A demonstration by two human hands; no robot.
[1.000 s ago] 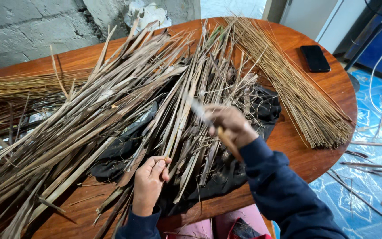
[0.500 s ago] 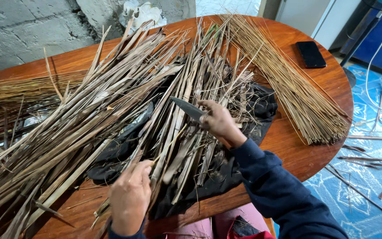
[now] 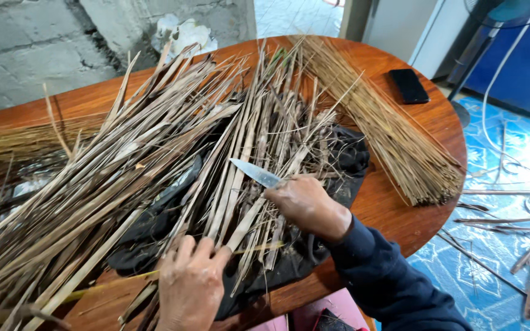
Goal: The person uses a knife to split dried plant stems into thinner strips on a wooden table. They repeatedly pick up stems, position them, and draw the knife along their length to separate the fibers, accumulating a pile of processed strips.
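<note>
A big heap of dry palm leaf strips [image 3: 124,178] covers a round wooden table [image 3: 400,214], lying over a black cloth [image 3: 351,159]. My right hand [image 3: 305,205] grips a knife [image 3: 254,173], its blade pointing up and left over the strips. My left hand [image 3: 191,285] rests near the table's front edge, fingers pressing down on the near ends of a few strips. My right arm wears a dark blue sleeve.
A neat bundle of thin straw-coloured sticks [image 3: 387,135] lies on the table's right side. A black phone [image 3: 408,86] sits at the far right edge. A grey block wall stands behind. Loose strips and white cables lie on the blue patterned floor [image 3: 510,245].
My right hand has moved the knife down and left across the strips. My left hand slid toward the near edge and now presses on the strip ends.
</note>
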